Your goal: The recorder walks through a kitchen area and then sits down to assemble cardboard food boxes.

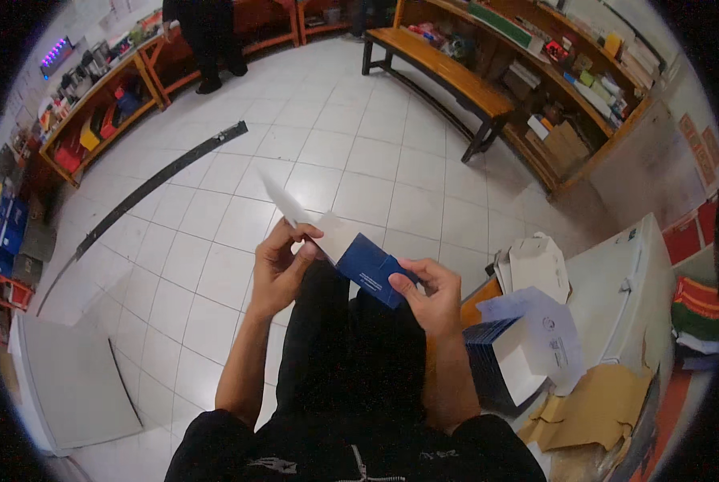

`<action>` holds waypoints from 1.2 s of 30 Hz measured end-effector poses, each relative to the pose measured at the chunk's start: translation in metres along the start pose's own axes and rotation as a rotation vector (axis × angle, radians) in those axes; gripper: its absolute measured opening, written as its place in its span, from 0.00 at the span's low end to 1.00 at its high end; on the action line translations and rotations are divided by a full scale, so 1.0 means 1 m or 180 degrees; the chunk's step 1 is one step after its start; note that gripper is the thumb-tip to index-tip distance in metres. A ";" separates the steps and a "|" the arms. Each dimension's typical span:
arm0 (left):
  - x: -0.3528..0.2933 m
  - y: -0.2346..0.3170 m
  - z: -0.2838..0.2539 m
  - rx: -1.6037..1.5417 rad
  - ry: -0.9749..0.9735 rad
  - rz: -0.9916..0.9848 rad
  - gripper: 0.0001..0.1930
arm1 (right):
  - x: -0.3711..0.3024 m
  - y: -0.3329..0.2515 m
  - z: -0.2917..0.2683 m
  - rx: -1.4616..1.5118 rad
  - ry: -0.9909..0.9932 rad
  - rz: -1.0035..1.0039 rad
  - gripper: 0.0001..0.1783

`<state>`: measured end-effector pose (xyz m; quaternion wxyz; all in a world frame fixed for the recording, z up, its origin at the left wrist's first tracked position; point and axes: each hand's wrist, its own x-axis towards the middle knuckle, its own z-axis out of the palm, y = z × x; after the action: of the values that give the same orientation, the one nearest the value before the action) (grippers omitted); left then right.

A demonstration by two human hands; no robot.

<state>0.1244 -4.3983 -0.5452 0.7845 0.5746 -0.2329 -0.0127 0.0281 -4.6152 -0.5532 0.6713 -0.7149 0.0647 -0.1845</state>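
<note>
A small blue folding carton (367, 269) with a white inside is held over my lap between both hands, its flaps partly unfolded. My left hand (281, 271) pinches its white flap end, where one raised flap is smeared by motion. With thumb and fingers, my right hand (435, 294) grips the blue end. To my right stands a row of similar dark blue cartons (492, 349), nested together. A pale printed flap (556, 337) spreads out beside them, and white carton pieces (534, 269) lie just behind.
Torn brown cardboard (596, 410) and a white cabinet-like surface (620, 289) are at my right. A wooden bench (448, 72) stands before loaded shelves (576, 96). A long black strip (158, 178) crosses the tiled floor; a pale panel (78, 386) stands left. Another person (205, 36) stands far off.
</note>
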 end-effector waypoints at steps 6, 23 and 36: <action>0.008 0.043 0.019 0.1894 -0.1402 0.0204 0.10 | 0.007 -0.018 -0.010 -0.0157 -0.0990 -0.0170 0.14; -0.013 0.002 0.022 0.1375 -0.0532 -0.0338 0.09 | -0.001 -0.020 -0.014 -0.0651 -0.1057 -0.0577 0.13; -0.052 0.024 0.027 0.2310 -0.0811 -0.0342 0.61 | -0.005 -0.028 0.025 -0.1091 -0.1290 -0.0591 0.15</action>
<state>0.0617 -4.3993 -0.5355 0.4932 0.8200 -0.2874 -0.0418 0.0278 -4.5873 -0.5274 0.5201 -0.8432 -0.1064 -0.0848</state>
